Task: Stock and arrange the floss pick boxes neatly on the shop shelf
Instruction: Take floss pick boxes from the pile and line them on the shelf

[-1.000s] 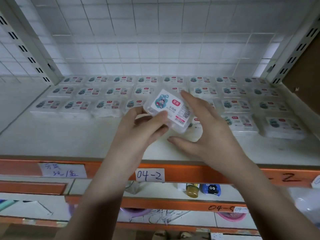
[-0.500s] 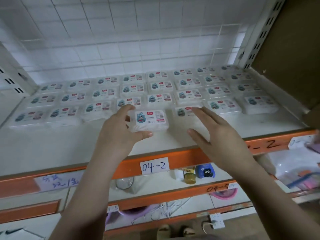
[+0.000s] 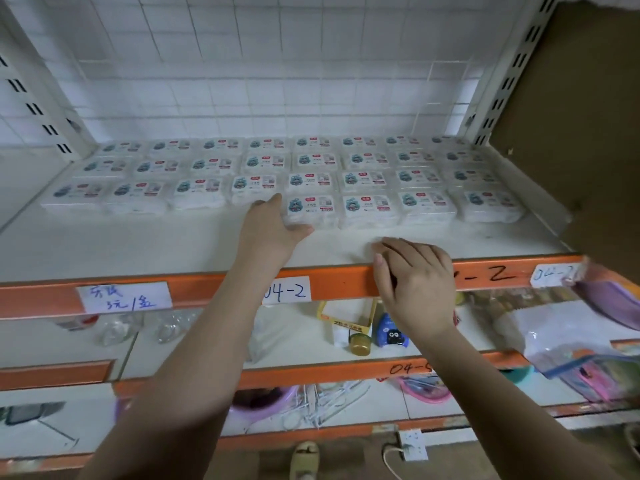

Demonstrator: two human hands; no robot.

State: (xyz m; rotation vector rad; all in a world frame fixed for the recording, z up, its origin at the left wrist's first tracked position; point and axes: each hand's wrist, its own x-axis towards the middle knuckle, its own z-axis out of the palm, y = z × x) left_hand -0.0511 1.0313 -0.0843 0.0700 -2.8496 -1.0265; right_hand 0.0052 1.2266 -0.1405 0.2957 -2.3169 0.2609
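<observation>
A single head-worn wide-angle camera looks forward and slightly down at a white shelf board with an orange front rail [image 3: 339,280], close enough that both forearms reach in from the bottom edge. The view faces the white wire-grid back panel [image 3: 263,74] almost square on, with the rows of clear plastic floss pick boxes with blue-and-red labels [image 3: 367,206] sitting mid-frame at arm's length. The lens bends the slotted white uprights [image 3: 512,74] outward at either side. Below the rail the lower orange-edged shelves [image 3: 311,370] and the floor fall into view. No second view overlaps with this one
</observation>
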